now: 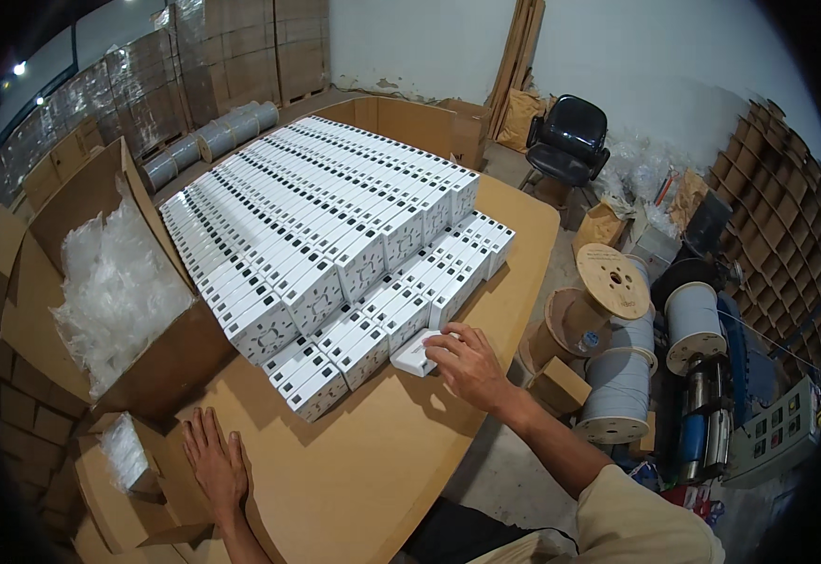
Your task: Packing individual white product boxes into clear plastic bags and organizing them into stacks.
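Observation:
My right hand [471, 367] has its fingers on a small white box [414, 354], closed around its right end. That box lies low over the table, just in front of the stacked rows. Many matching white boxes with small dark squares on their tops [326, 207] are packed tightly in tiers, with a lower step along the near and right sides. Flat on the brown table [335, 470], at the left edge, rests my left hand [215, 465], its fingers stretched out and nothing in it.
To the left, a large open carton [161, 348] holds crumpled clear plastic [114, 282]. A smaller open carton [138, 517] stands beside my left hand. Cable reels [617, 385] and a black chair [568, 141] are on the floor to the right.

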The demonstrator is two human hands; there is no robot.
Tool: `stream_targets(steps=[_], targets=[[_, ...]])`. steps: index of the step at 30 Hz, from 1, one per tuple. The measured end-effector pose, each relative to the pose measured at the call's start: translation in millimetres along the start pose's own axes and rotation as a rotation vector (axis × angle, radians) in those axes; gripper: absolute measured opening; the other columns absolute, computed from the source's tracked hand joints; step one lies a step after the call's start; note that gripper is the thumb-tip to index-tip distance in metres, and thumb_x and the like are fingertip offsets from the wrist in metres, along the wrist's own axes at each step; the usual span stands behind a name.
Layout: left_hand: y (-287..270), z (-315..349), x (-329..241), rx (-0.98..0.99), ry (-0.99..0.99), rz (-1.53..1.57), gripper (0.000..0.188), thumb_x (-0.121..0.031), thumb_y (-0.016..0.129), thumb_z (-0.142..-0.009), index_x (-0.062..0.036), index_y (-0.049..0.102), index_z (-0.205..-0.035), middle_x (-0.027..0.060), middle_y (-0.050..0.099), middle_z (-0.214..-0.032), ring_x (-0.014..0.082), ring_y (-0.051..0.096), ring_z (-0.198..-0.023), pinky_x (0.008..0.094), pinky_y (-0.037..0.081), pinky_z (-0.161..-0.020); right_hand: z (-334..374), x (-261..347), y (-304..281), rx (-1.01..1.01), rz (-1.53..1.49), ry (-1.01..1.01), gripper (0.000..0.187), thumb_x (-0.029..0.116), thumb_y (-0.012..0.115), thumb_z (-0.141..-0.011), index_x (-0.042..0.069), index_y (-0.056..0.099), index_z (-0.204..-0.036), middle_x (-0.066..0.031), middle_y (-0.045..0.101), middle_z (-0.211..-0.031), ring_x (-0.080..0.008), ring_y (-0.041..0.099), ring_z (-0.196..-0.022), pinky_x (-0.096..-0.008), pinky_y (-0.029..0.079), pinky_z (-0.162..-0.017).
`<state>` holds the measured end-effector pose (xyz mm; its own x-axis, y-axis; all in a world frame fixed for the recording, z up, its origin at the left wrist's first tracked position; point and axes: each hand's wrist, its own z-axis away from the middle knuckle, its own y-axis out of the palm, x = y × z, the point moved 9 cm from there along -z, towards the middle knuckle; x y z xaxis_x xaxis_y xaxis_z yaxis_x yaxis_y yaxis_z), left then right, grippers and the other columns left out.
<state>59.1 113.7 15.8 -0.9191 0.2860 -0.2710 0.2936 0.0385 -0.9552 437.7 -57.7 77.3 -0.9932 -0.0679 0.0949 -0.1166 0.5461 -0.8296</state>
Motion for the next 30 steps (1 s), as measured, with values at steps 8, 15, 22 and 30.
stream_targets(steps=[8, 15, 22, 30], targets=[[-27, 9, -13, -0.115, 0.093, 0.299, 0.042, -0.016, 0.058, -0.098, -0.0054, 0.052, -0.138, 0.0157, 0.047, -0.141, 0.032, 0.046, -0.13, 0.0425, 0.039, -0.106, -3, 45, -24, 0.124, -0.104, 0.015, 0.046, 0.001, 0.072, -0.077, 0.015, 0.066, -0.12, -0.0038, 0.063, -0.113, -0.029, 0.056, -0.11, -0.0419, 0.046, -0.093], [-26, 15, -38, 0.269, 0.14, 0.988, 0.029, -0.01, 0.065, -0.095, -0.0032, 0.062, -0.123, 0.0029, 0.063, -0.076, 0.011, 0.063, -0.071, 0.026, 0.051, -0.065, -38, 124, -3, 0.296, -0.499, 0.006, 0.046, 0.002, 0.07, -0.084, 0.013, 0.063, -0.127, -0.0086, 0.063, -0.107, -0.031, 0.059, -0.099, -0.0401, 0.051, -0.086], [-16, 37, -44, 0.75, -0.051, 1.148, 0.037, -0.031, 0.046, -0.108, -0.002, 0.058, -0.127, 0.0044, 0.063, -0.076, 0.0114, 0.063, -0.062, 0.023, 0.048, -0.054, -72, 209, 52, 0.311, -0.67, -0.126, 0.036, 0.002, 0.07, -0.083, 0.007, 0.062, -0.117, -0.0101, 0.062, -0.102, -0.0324, 0.057, -0.099, -0.0414, 0.051, -0.084], [-22, -1, 35, -0.107, -0.25, 1.335, 0.027, -0.025, 0.056, -0.104, -0.003, 0.07, -0.111, 0.0026, 0.067, -0.085, 0.0061, 0.06, -0.067, 0.0222, 0.049, -0.057, -128, 255, 87, 0.007, -0.746, -0.133, 0.039, -0.003, 0.074, -0.076, 0.008, 0.065, -0.112, -0.0181, 0.056, -0.121, -0.0371, 0.055, -0.111, -0.0436, 0.05, -0.089]])
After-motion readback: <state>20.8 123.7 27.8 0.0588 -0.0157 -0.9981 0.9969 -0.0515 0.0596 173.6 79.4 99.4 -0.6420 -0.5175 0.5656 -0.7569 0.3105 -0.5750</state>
